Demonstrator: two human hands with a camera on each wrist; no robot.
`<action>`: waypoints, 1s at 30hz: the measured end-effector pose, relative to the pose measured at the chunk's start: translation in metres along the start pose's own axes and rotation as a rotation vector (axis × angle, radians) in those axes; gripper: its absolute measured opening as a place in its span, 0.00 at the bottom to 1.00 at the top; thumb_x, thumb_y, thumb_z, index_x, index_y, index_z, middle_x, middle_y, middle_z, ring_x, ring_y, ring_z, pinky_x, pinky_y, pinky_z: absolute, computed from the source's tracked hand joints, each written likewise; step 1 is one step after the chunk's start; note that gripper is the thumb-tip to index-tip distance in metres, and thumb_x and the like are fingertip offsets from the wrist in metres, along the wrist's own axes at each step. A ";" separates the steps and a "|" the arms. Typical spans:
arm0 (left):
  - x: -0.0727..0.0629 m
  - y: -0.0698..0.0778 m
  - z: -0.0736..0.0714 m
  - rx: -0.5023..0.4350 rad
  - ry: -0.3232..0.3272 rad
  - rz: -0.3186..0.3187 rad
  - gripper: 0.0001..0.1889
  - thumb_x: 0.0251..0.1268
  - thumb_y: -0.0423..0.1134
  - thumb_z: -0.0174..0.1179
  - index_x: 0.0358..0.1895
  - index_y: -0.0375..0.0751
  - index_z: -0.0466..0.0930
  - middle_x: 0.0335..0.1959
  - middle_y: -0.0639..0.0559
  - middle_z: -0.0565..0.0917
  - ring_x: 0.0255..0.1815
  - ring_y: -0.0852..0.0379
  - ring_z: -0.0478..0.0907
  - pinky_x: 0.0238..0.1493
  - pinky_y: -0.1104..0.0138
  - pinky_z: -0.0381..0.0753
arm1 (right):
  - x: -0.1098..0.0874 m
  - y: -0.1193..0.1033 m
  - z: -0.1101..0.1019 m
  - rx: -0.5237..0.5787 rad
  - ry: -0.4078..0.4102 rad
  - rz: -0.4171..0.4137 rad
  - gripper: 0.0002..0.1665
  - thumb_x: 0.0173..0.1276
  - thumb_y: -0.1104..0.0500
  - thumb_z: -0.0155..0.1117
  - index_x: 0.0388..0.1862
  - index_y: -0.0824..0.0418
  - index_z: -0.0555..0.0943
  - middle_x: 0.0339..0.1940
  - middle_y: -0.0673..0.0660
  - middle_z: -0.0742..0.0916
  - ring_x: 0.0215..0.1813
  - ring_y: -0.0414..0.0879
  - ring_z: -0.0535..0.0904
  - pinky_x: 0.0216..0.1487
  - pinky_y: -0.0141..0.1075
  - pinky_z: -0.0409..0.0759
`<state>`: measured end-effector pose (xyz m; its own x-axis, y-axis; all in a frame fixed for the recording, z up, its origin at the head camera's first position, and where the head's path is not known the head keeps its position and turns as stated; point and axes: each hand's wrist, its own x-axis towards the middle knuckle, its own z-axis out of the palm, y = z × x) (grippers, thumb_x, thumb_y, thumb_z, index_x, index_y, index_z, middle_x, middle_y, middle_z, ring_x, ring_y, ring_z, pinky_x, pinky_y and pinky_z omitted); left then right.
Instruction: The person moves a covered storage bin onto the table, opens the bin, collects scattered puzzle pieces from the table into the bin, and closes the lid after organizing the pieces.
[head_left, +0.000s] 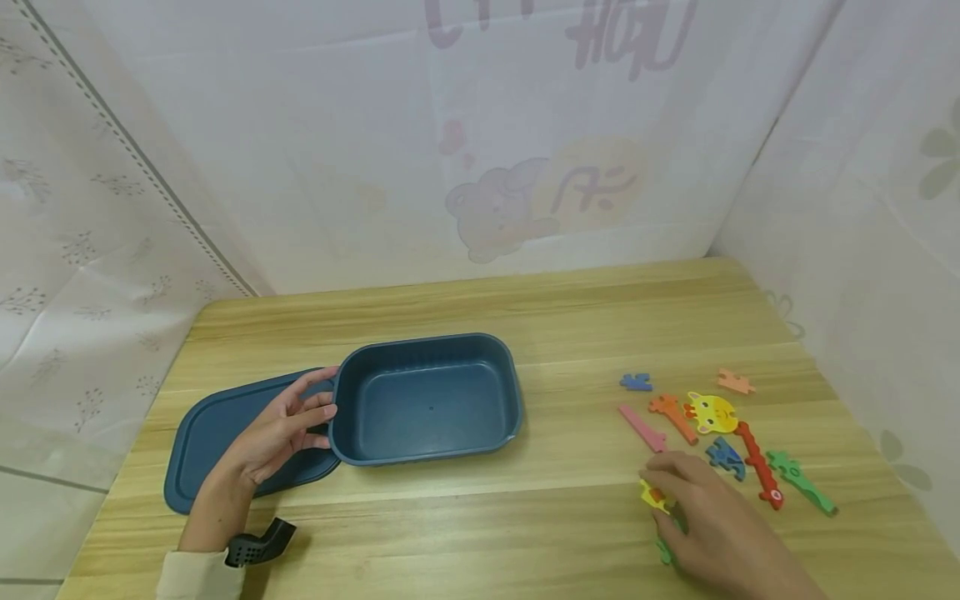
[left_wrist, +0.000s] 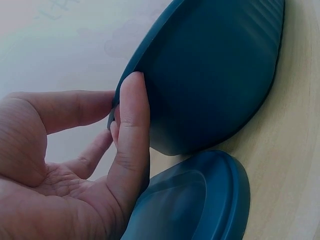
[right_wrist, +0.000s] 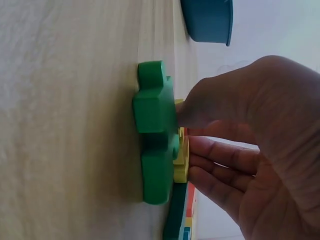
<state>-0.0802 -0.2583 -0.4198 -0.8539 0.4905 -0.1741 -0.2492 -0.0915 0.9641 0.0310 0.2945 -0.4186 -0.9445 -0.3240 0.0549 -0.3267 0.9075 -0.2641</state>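
My left hand (head_left: 281,433) grips the left rim of a dark blue plastic box (head_left: 427,412), thumb on one side of the wall and fingers on the other, as the left wrist view shows. Nothing lies inside the box. Beneath that hand is the matching blue lid (head_left: 213,433), flat on the table. On the right, my right hand (head_left: 708,521) pinches a yellow puzzle piece (head_left: 654,497) with an orange patch between thumb and fingers. A green puzzle piece (right_wrist: 157,130) lies right beside it, mostly covered by the hand in the head view.
Around the right hand lie several puzzle pieces: a yellow giraffe head (head_left: 712,413), a red piece (head_left: 759,467), a long green piece (head_left: 802,482), a pink piece (head_left: 642,428), an orange piece (head_left: 673,418) and blue ones. A patterned cloth (head_left: 360,167) hangs behind the wooden table (head_left: 570,317).
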 end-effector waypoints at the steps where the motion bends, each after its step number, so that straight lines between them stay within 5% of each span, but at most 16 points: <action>1: 0.000 0.000 0.000 -0.001 -0.001 0.002 0.28 0.85 0.29 0.50 0.79 0.55 0.58 0.54 0.58 0.82 0.47 0.64 0.85 0.44 0.67 0.92 | 0.001 0.000 0.000 -0.003 -0.007 0.006 0.24 0.55 0.61 0.82 0.53 0.55 0.90 0.56 0.47 0.86 0.55 0.43 0.83 0.52 0.45 0.89; 11: 0.001 0.000 -0.001 0.007 -0.001 0.000 0.28 0.85 0.30 0.50 0.79 0.55 0.58 0.54 0.58 0.82 0.47 0.64 0.84 0.44 0.67 0.92 | 0.003 0.003 0.004 -0.019 0.087 -0.049 0.26 0.51 0.59 0.86 0.50 0.47 0.90 0.54 0.45 0.85 0.48 0.40 0.83 0.42 0.36 0.86; 21: 0.000 -0.002 -0.001 -0.010 -0.005 0.001 0.28 0.85 0.29 0.49 0.79 0.54 0.57 0.53 0.58 0.82 0.47 0.64 0.85 0.44 0.68 0.92 | 0.005 0.004 0.003 0.000 0.042 0.007 0.24 0.53 0.59 0.83 0.50 0.46 0.88 0.54 0.45 0.84 0.49 0.39 0.81 0.45 0.38 0.86; 30: 0.000 -0.003 -0.003 -0.018 -0.007 0.004 0.28 0.85 0.29 0.49 0.79 0.54 0.57 0.52 0.58 0.81 0.46 0.65 0.84 0.44 0.68 0.92 | 0.009 0.005 0.004 0.019 0.095 -0.023 0.25 0.49 0.60 0.85 0.46 0.44 0.87 0.52 0.44 0.84 0.50 0.40 0.80 0.48 0.41 0.86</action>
<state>-0.0811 -0.2602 -0.4231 -0.8519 0.4958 -0.1685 -0.2535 -0.1090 0.9612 0.0211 0.2951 -0.4230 -0.9362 -0.3172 0.1517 -0.3484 0.8947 -0.2794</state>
